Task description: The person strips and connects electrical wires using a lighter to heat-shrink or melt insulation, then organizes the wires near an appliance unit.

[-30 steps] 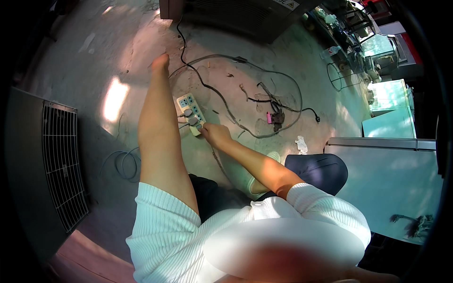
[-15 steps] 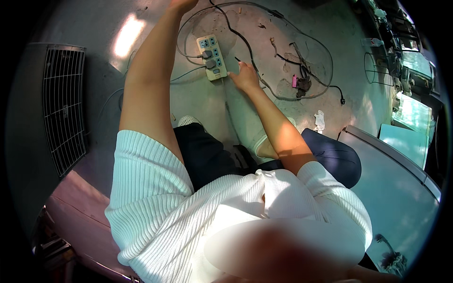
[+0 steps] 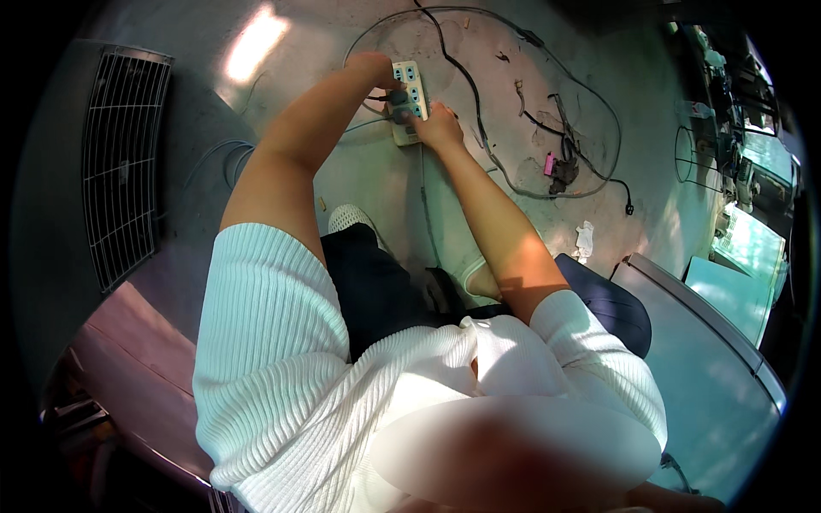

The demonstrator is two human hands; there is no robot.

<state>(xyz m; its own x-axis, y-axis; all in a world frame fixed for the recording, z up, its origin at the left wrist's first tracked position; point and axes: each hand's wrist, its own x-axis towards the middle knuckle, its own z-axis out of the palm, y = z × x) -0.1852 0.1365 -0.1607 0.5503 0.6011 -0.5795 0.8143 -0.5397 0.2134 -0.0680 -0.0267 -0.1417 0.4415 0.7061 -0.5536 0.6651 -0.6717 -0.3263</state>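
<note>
Power strip (image 3: 418, 92) on floor (image 3: 342, 184) between both hands, dark plugs (image 3: 398, 97) in it. Left hand (image 3: 376, 71) at upper left edge, fingers curled; grip can't be told. Right hand (image 3: 438, 126) at right edge, part-open; hold unclear.

With the power strip (image 3: 416, 96) as the dial's centre and twelve toward the top of the view, the left hand (image 3: 373, 72) blocks ten o'clock and the right hand (image 3: 440, 128) five. A grey lead (image 3: 366, 126) crosses at eight. A black cable (image 3: 472, 83) bars three, the grey cable loop (image 3: 530, 37) beyond it. Floor (image 3: 368, 167) gives passage at seven, up to the shoe (image 3: 349, 217).
</note>
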